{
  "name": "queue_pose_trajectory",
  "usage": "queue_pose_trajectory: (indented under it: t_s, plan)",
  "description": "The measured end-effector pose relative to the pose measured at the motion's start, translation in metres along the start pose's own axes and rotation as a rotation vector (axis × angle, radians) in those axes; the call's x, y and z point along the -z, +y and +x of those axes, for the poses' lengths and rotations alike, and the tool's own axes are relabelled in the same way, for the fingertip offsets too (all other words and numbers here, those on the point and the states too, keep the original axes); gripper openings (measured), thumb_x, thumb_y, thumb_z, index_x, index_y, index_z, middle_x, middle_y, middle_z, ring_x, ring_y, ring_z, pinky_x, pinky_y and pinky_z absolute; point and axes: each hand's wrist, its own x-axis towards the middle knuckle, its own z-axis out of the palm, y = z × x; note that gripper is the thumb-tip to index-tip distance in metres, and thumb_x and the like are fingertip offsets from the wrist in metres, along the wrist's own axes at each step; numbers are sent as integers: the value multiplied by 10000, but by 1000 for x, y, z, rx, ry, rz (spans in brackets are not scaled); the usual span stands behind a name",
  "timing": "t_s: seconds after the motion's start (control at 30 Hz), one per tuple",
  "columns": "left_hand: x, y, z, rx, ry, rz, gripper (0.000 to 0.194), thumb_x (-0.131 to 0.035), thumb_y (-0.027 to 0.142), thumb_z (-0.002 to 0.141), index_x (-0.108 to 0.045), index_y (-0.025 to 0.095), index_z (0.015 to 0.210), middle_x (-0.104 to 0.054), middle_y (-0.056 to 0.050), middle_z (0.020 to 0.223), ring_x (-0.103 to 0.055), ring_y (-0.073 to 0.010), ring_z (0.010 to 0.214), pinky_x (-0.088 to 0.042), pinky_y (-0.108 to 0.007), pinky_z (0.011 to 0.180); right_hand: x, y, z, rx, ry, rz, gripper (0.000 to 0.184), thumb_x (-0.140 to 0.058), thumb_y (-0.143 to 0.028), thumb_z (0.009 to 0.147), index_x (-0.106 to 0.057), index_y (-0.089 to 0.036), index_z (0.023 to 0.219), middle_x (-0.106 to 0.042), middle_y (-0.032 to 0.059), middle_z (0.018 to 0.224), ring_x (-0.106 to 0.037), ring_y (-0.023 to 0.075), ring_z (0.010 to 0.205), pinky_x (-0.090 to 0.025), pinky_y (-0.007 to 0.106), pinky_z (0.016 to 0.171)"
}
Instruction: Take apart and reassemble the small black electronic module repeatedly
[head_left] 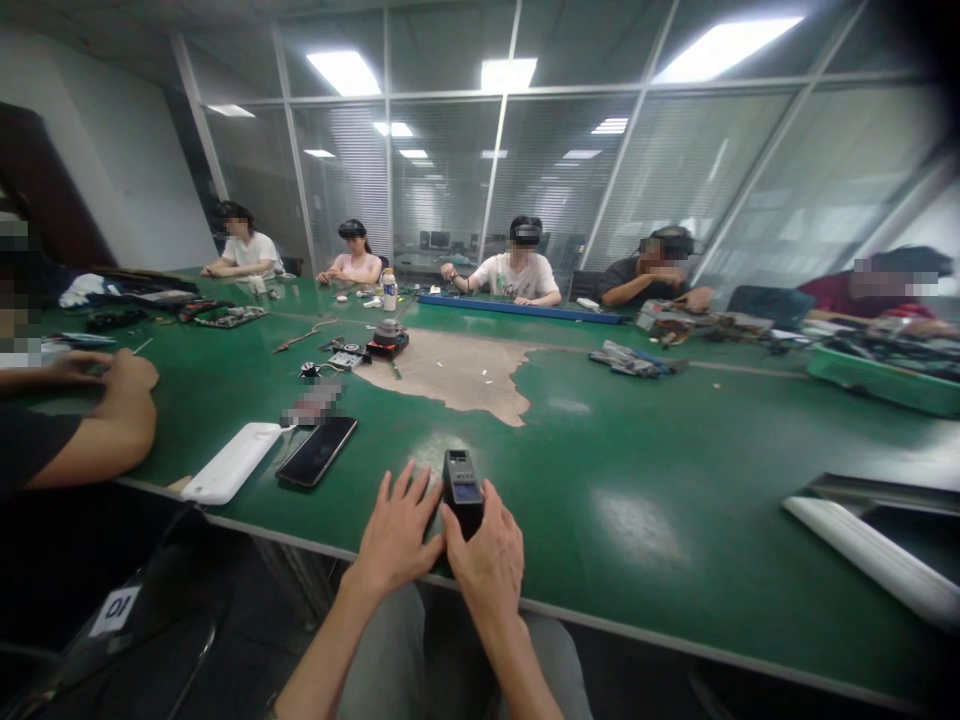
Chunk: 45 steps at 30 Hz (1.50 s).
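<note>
A small black box-shaped device [461, 478] with a little screen and buttons on its top face stands at the near edge of the green table [600, 450]. My right hand [487, 555] is closed around its near end, thumb on the left side and fingers on the right. Flat beside it, my left hand [397, 535] rests on the table with fingers spread, its tips close to the device's left side. Whether the left thumb touches the device I cannot tell. A black smartphone [318, 452] and a white power bank or phone-shaped case [234, 464] lie to the left.
A dismantled motor-like part [388, 338] sits by a torn brown patch [457, 375]. Grey gloves [634, 358], a green basket [885, 378] and a white-edged frame [862, 550] are on the right. A person's arm [112, 420] leans in at left; several people sit opposite.
</note>
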Motion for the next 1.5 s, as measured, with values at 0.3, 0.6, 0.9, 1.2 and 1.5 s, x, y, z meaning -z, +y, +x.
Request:
queue_pose_trajectory:
  t_s: [0.3, 0.6, 0.9, 1.2, 1.5]
  plan:
    - [-5, -2, 2, -30, -24, 24, 586, -476, 464, 954, -380, 272, 1499, -362, -89, 1568, -273, -332, 1450, -192, -596, 1166, 3, -1, 3, -3, -28, 26, 498, -544, -476, 876, -579, -156, 1256, -656, 148, 1209, -573, 273, 1155, -394, 417, 1003]
    - [-6, -2, 3, -5, -21, 15, 556, -429, 488, 982, -377, 287, 1498, -378, -78, 1561, -293, -323, 1439, -189, -586, 1167, 5, -5, 8, -26, -39, 114, 497, -532, -449, 881, -578, -141, 1267, -656, 162, 1215, -602, 283, 1127, -402, 431, 994]
    - [-6, -2, 2, 6, -16, 0, 611, -401, 616, 968, -376, 310, 1496, -383, -73, 1559, -274, -329, 1448, -185, -602, 1163, 39, -11, 35, -68, 60, 290, 578, -553, -532, 864, -534, -181, 1323, -640, 129, 1255, -594, 265, 1146, -432, 389, 981]
    - [-4, 0, 2, 3, -31, -5, 600, -388, 621, 974, -374, 329, 1498, -369, -68, 1567, -270, -331, 1451, -185, -615, 1159, 47, 40, 33, -157, 89, 162, 599, -522, -572, 868, -519, -181, 1321, -646, 126, 1225, -608, 277, 1099, -439, 384, 949]
    - [-3, 1, 0, 1, -37, 17, 611, -383, 640, 969, -364, 339, 1500, -367, -58, 1569, -281, -323, 1450, -201, -604, 1160, 27, 60, 22, -57, 52, 35, 551, -486, -514, 902, -525, -119, 1284, -651, 167, 1181, -604, 288, 1092, -446, 396, 930]
